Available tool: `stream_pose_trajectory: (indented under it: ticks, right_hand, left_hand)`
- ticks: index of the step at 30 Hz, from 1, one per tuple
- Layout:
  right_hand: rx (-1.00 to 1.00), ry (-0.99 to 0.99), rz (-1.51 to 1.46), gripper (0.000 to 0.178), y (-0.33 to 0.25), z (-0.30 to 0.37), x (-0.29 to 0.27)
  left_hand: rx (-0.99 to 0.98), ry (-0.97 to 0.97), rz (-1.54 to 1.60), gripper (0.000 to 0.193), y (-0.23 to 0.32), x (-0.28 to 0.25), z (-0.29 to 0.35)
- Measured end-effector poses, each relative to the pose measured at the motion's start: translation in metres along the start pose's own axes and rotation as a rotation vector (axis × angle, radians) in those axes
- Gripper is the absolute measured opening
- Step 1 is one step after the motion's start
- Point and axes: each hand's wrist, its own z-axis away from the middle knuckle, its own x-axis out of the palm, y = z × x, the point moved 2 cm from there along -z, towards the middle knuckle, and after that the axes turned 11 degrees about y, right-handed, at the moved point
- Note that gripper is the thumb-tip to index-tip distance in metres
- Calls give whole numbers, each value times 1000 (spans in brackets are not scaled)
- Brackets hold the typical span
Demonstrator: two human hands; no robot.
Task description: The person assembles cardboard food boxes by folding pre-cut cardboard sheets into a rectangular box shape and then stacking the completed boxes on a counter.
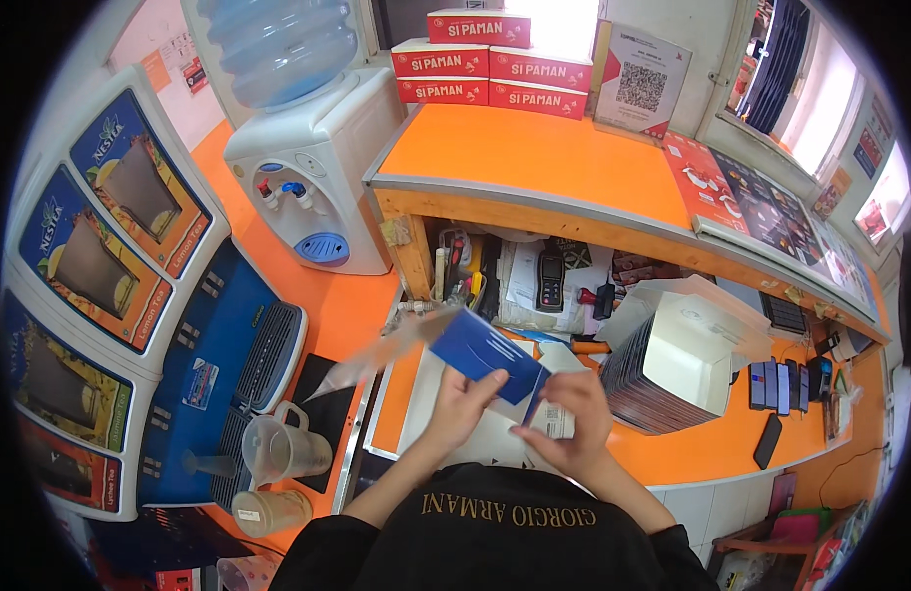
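A flat blue cardboard piece with thin white lines [487, 357], perhaps a folded box, is held tilted in front of my chest. My left hand [460, 406] grips its lower left part, with the thumb lying on the blue face. At the right end my right hand [577, 412] has its fingers bent around a narrow folded edge. Beneath the hands lies a pale surface [426, 409], partly hidden by my forearms. A clear plastic sheet or bag [382, 352] spreads out just left of the blue piece.
To the right stands a stack of nested paper boxes [662, 366]; several phones [779, 384] lie beyond it. A card terminal [551, 281] sits under the orange shelf [544, 158]. At left are a drink dispenser [204, 364], a clear jug [283, 448] and a water dispenser [318, 177].
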Motion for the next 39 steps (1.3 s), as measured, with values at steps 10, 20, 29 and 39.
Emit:
stream_pose_trajectory:
  ticks: [10,20,29,39]
  right_hand:
    - [-19,-19,81,36,18,-6,-4]
    - [-89,113,412,31,11,7,16]
    - [329,51,46,21,36,16,2]
    - [431,-332,212,35,36,50,9]
  left_hand:
    - [145,-100,-181,28,8,6,4]
    - [50,-93,-175,41,-23,2,9]
    - [-157,-410,-509,46,11,-23,3]
    - [-191,-752,-1103,28,-12,-51,-4]
